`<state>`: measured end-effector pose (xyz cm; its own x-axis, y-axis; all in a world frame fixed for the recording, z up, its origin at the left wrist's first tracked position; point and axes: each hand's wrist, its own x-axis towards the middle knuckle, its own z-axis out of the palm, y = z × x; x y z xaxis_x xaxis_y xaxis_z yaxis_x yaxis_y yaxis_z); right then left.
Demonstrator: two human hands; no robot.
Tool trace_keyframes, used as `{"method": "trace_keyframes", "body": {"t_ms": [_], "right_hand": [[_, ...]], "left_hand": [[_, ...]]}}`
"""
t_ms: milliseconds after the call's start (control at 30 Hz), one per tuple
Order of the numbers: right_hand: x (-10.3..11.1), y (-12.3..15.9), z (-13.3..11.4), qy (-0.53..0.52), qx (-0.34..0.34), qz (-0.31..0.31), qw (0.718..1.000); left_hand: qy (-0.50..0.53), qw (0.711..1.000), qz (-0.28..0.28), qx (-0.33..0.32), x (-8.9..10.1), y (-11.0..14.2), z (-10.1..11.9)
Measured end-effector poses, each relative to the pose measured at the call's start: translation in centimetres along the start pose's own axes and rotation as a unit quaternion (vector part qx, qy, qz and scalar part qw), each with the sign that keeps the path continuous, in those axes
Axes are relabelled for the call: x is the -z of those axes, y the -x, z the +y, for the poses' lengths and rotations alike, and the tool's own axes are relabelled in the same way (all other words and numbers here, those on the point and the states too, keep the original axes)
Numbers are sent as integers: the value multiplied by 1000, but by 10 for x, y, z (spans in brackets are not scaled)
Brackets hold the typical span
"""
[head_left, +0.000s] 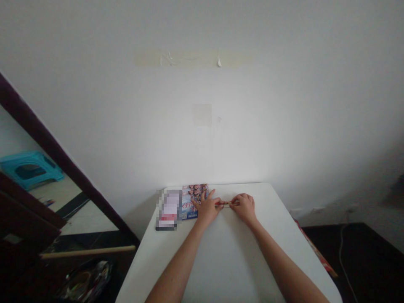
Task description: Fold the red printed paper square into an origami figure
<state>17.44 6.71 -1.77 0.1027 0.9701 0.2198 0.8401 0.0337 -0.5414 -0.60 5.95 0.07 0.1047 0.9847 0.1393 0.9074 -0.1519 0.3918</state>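
Between my two hands is a small, thin tan item (226, 205), held just above or on the white table (221, 252); it is too small to name. My left hand (206, 207) pinches its left end with thumb and forefinger, while the other fingers spread over a colourful printed leaflet (188, 206). The fingers of my right hand (245, 206) are closed on the item's right end. My fingers hide most of it. Left of the leaflet lies a phone-like device (170, 208), its screen blurred out.
A white wall (284, 105) rises right behind the table. At left leans a dark-framed mirror (63, 155) reflecting a blue stool (31, 168). A dark bin-like container (86, 280) with litter stands on the floor at lower left. A white cable (341, 252) hangs at right.
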Motion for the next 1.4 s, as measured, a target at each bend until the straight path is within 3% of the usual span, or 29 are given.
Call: {"method": "trace_keyframes", "body": {"t_ms": [400,933,1400], "right_hand": [[3,2,9,-12,26,-28,999],[-1,8,-3,13,50,28,998],[0,3,4,-2,33,18,999]], "left_hand": [[-4,1000,8,-6,-2,5,-1],[-22,997,64,-26,-1,9,13],[0,1000,3,3,2,1,2]]}}
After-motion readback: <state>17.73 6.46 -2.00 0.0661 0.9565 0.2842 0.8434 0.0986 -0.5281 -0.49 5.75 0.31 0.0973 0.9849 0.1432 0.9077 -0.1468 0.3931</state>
